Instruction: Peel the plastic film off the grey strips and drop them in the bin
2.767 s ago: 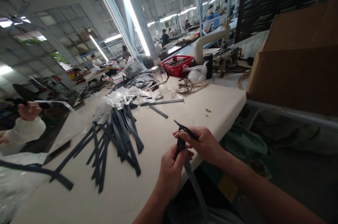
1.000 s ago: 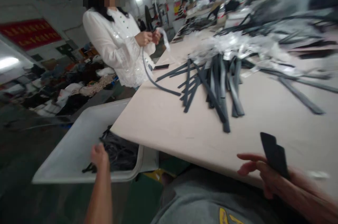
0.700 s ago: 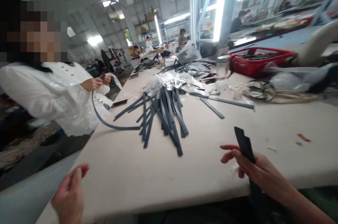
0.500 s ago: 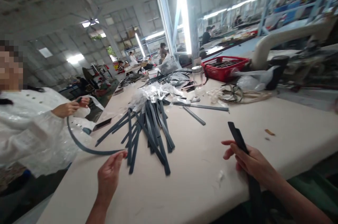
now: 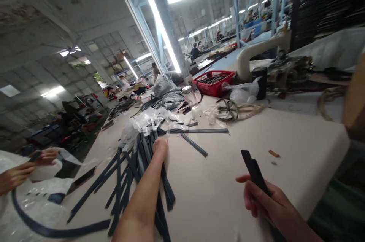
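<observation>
My right hand (image 5: 265, 196) is closed round a few flat dark strips (image 5: 252, 166), whose upper ends stick out past the thumb; their lower part runs out of view. At the table's middle, my left hand (image 5: 160, 146) is curled at a loose bundle of dark blue-grey strips (image 5: 145, 148), just below crumpled clear plastic (image 5: 154, 116). Its fingertips face away from me, so I cannot make out what it holds. A curved strip (image 5: 37, 228) hangs from a co-worker's hands (image 5: 31, 167) at the left, its free end near the bundle.
On the table (image 5: 211, 188) lie two separate strips (image 5: 194, 145), a phone (image 5: 82, 179) and cord coils (image 5: 228, 110). A clear bottle (image 5: 189, 99) stands near a red basket (image 5: 213, 84). A machine arm (image 5: 242, 59) rises at the back right.
My left hand has let go of the curved strip's end and reached forward to the bundle. My right hand still holds its strips. The view has turned right.
</observation>
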The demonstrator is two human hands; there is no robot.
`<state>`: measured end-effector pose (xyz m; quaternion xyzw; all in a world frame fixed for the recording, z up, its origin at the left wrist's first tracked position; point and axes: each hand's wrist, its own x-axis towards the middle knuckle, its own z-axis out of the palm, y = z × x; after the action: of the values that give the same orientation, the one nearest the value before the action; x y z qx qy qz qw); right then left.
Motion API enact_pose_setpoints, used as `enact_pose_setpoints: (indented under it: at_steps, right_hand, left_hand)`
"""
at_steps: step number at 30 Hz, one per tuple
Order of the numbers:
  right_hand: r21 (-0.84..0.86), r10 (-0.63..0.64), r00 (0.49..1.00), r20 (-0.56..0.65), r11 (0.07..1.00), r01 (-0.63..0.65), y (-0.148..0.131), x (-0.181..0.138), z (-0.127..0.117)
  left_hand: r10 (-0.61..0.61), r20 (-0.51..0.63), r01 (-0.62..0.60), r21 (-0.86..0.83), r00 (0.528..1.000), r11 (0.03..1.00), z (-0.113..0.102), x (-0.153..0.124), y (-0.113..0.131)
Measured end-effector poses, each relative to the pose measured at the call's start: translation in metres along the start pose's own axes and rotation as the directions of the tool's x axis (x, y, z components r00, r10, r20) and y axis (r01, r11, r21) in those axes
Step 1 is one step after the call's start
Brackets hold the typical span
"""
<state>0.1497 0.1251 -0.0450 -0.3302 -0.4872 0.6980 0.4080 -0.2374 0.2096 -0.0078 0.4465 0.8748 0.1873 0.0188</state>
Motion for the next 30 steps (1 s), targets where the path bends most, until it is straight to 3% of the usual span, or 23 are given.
enact_pose_setpoints:
  at_steps: [5,8,11,14,17,21,24,26,30]
  right_hand:
    - [-0.009,-0.006,1.000,0.009,1.000,0.006,0.007,-0.001,-0.003]
    - [-0.012,-0.021,1.000,0.016,1.000,0.021,0.006,-0.001,-0.001]
    - [-0.005,-0.040,0.999,0.024,0.999,0.040,0.003,0.000,0.001]
    - [0.008,-0.052,0.998,0.043,0.999,0.051,0.001,0.000,0.002]
    - [-0.020,-0.054,0.997,0.057,0.998,0.055,-0.002,0.001,0.002]
    - [-0.096,-0.043,0.995,0.088,0.994,0.052,-0.010,0.006,0.006]
    - [-0.231,0.045,0.983,0.180,0.973,-0.002,-0.016,0.010,0.016]
    - [-0.315,0.124,0.961,0.248,0.948,-0.041,-0.018,0.010,0.025]
    - [-0.366,0.199,0.920,0.337,0.928,-0.067,-0.020,0.005,0.042]
  left_hand:
    - [-0.157,0.028,0.158,-0.032,0.987,0.987,0.005,0.018,-0.004]
    - [-0.191,0.060,0.199,-0.200,0.980,0.959,0.000,0.012,-0.005]
    - [-0.229,0.137,0.266,-0.449,0.964,0.853,-0.007,-0.007,-0.003]
    - [-0.223,0.258,0.341,-0.687,0.940,0.642,-0.014,-0.045,0.000]
    - [-0.197,0.373,0.422,-0.812,0.907,0.404,-0.023,-0.101,-0.001]
    - [-0.161,0.487,0.508,-0.849,0.858,0.145,-0.032,-0.181,0.003]
    - [-0.099,0.591,0.585,-0.807,0.801,-0.084,-0.031,-0.228,0.016]
    - [-0.054,0.604,0.594,-0.793,0.795,-0.137,-0.026,-0.250,0.027]
    - [0.057,0.464,0.463,-0.886,0.884,0.032,-0.017,-0.280,0.046]
